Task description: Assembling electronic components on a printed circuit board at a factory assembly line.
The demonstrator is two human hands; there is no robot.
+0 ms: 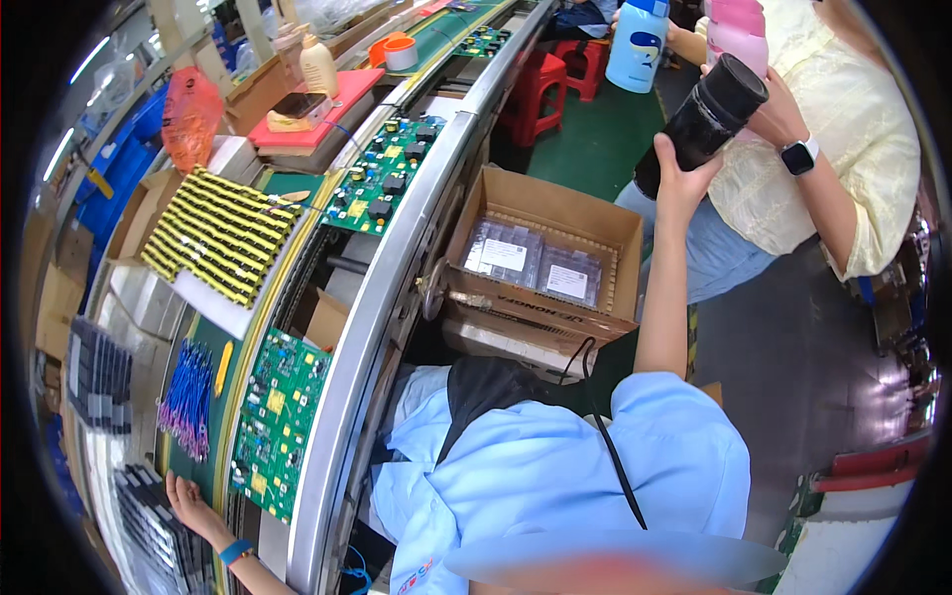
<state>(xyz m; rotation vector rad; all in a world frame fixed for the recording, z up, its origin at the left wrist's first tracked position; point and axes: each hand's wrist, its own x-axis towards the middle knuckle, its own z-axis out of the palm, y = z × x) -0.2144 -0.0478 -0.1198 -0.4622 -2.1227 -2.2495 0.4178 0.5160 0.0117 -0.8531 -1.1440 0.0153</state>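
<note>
My right arm reaches out to the far right, and my right hand [684,177] is wrapped round the lower side of a black bottle [714,109], held tilted. A co-worker in a pale yellow top [823,139] stands facing me, a hand close behind the black bottle and a pink bottle [736,38]. Beside these is a light blue bottle [637,48] with a whale picture, near the co-worker's other hand. At the lower left my left hand [193,508] has its fingers apart and holds nothing. It is near a bundle of blue and purple wires [188,402] and a stack of dark strips [159,526].
Green circuit boards [281,421] lie along the conveyor's metal rail [342,416]. A cardboard box [555,203] with clear packs stands right of it. Yellow-and-black striped parts [223,238], a yellow tool [224,367] and a red-covered stack [315,121] are at left. Red stools [540,94] stand beyond.
</note>
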